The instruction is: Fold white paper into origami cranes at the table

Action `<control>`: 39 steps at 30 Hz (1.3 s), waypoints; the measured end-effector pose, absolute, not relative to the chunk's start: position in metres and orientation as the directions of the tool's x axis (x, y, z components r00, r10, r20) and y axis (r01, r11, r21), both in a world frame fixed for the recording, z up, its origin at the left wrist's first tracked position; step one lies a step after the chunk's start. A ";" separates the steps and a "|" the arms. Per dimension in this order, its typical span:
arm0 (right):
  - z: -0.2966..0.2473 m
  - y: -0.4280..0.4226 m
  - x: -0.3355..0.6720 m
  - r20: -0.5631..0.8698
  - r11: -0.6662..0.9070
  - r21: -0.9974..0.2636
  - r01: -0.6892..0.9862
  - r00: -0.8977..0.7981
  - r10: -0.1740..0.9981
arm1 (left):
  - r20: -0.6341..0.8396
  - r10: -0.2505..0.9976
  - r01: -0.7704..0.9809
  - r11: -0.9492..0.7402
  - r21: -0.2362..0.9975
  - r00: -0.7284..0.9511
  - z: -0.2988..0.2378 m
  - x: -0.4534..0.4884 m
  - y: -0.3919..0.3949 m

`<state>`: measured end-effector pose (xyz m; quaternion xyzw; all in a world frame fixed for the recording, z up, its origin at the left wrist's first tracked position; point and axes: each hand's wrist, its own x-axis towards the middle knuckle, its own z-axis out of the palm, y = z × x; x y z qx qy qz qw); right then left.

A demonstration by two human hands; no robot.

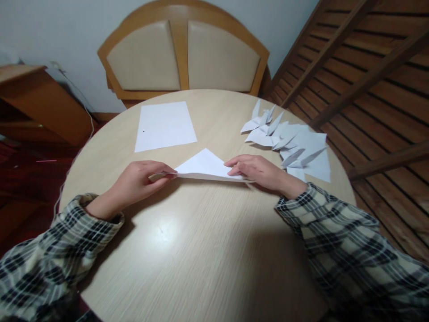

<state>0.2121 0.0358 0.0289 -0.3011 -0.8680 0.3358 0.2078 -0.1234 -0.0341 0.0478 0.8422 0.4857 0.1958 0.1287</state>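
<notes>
A sheet of white paper (205, 164), folded into a triangle with its tip pointing away from me, is between my hands near the middle of the table. My left hand (142, 179) pinches its left corner between thumb and fingers. At the right end, my right hand (256, 172) grips the paper, fingers on top and the thumb partly hidden. The folded edge facing me bulges slightly. Right of my right hand, several white folded paper cranes (268, 129) stand close together.
A flat stack or sheet of white paper (166, 125) with a small dark spot lies at the table's far left. Beneath the cranes is more white paper (320, 156). The round wooden table (201, 250) has a padded headboard (144, 58) behind it and wooden slats (375, 58) to the right.
</notes>
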 end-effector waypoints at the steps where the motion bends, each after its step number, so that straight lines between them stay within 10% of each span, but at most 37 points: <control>1: 0.030 0.037 0.215 0.152 0.601 -0.712 0.362 -0.757 0.636 | 0.206 0.885 0.779 -0.465 0.420 0.417 0.046 -0.124 -0.033; 12: 0.027 0.033 0.216 -0.011 0.356 -0.826 0.438 -0.643 0.766 | 0.207 0.945 0.831 -0.321 0.454 0.252 0.026 -0.115 -0.019; 22: 0.014 0.024 0.190 0.174 0.352 -0.768 0.535 -0.355 0.918 | 0.217 0.967 0.903 -0.209 0.375 0.133 0.024 -0.102 -0.015; 39: 0.002 0.025 0.178 0.288 0.357 -0.433 0.828 -0.249 0.925 | 0.199 0.971 0.988 -0.145 0.049 0.133 0.020 -0.090 -0.009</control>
